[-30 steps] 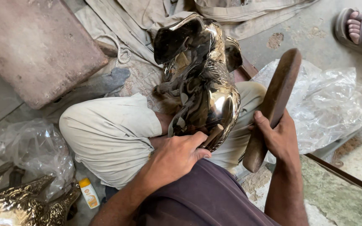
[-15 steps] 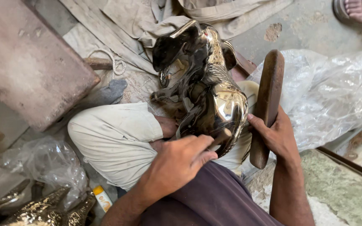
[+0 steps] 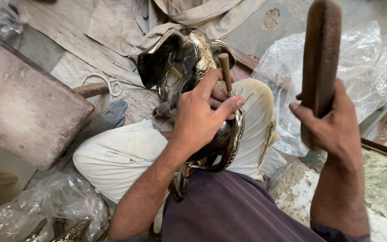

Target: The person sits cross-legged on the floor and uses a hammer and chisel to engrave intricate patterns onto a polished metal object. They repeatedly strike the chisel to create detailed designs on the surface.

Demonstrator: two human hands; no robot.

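Observation:
A shiny metal figure (image 3: 182,62) with dark and brass-coloured surfaces rests on my lap, between my knees in pale trousers (image 3: 122,157). My left hand (image 3: 202,114) lies on the figure and grips a thin brown punch (image 3: 225,71), held upright against the metal. My right hand (image 3: 325,123) is raised to the right of the figure and grips a long brown wooden mallet (image 3: 321,54) that points upward. The lower part of the figure is hidden under my left hand and forearm.
A large worn stone block (image 3: 21,103) lies at the left. Crumpled clear plastic (image 3: 363,71) covers the ground on the right, more plastic with metal pieces (image 3: 54,210) sits bottom left. Grey cloth (image 3: 113,31) is spread behind the figure.
My left hand has moved up the figure and now holds the punch upright on it. My right hand has lifted the mallet higher and further right. The view has shifted closer.

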